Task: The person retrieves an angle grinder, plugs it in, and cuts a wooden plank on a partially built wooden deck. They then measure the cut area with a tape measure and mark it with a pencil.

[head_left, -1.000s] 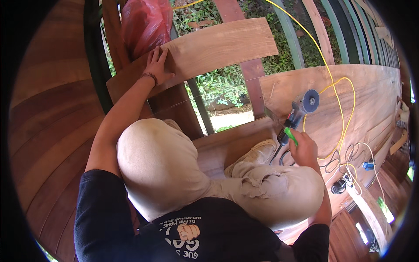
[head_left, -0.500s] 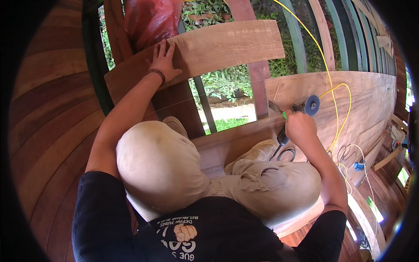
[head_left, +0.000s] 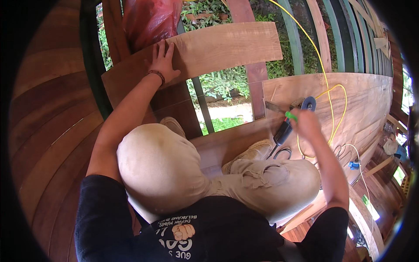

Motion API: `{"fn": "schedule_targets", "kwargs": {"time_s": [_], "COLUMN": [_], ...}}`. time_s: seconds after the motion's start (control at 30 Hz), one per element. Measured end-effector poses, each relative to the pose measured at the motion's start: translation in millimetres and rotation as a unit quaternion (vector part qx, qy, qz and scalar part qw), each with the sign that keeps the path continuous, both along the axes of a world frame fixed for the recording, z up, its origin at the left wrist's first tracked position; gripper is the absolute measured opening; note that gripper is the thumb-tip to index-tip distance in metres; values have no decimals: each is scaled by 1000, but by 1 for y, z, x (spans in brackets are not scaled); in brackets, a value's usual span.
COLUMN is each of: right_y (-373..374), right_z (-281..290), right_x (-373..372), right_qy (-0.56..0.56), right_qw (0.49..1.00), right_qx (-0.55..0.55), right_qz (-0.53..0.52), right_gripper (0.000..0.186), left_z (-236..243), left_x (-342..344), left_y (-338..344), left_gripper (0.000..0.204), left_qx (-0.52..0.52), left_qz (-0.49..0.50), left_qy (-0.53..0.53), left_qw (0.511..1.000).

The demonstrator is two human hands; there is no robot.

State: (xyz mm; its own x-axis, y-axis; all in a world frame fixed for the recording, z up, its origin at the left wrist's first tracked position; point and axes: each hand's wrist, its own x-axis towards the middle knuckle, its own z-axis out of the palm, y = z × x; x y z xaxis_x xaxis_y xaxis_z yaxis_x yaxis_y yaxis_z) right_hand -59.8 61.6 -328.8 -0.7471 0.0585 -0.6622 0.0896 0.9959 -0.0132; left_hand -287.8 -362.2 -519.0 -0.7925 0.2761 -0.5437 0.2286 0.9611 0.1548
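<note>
My left hand lies with fingers spread on the left part of a loose wooden plank, which rests across the frame beams. In my right hand is a flat-bladed hand tool with a green and red handle. Its blade points left, over the corner of the laid boards beside the opening. My right fingers are slightly blurred and wrap the handle. Just left of that hand lies an angle grinder with a blue disc.
A yellow cord loops over the boards at right. A red plastic bag sits beyond the plank. Between the beams, gaps show plants below. My shoe rests beside the grinder. A blue tool lies at far right.
My right hand has moved a little to the right, showing more of the tool's green and red handle. My left hand stays on the plank. The whole view has shifted slightly.
</note>
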Motion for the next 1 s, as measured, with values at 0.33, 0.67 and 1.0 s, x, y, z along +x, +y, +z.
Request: {"fn": "schedule_targets", "kwargs": {"time_s": [0.33,0.67,1.0], "right_y": [-33,28,0], "right_z": [-18,-25,22], "right_x": [2,47,26], "right_qy": [13,81,79], "right_qw": [997,966,995], "right_qx": [67,-144,-35], "right_qz": [42,-199,-48], "right_gripper": [13,22,19], "left_z": [-11,-10,-15], "left_x": [2,1,0], "left_y": [1,1,-1], "left_gripper": [119,121,119], "left_qx": [4,1,2], "left_qz": [-3,10,-2], "left_qy": [7,-8,8], "left_qw": [1000,1000,1000]}}
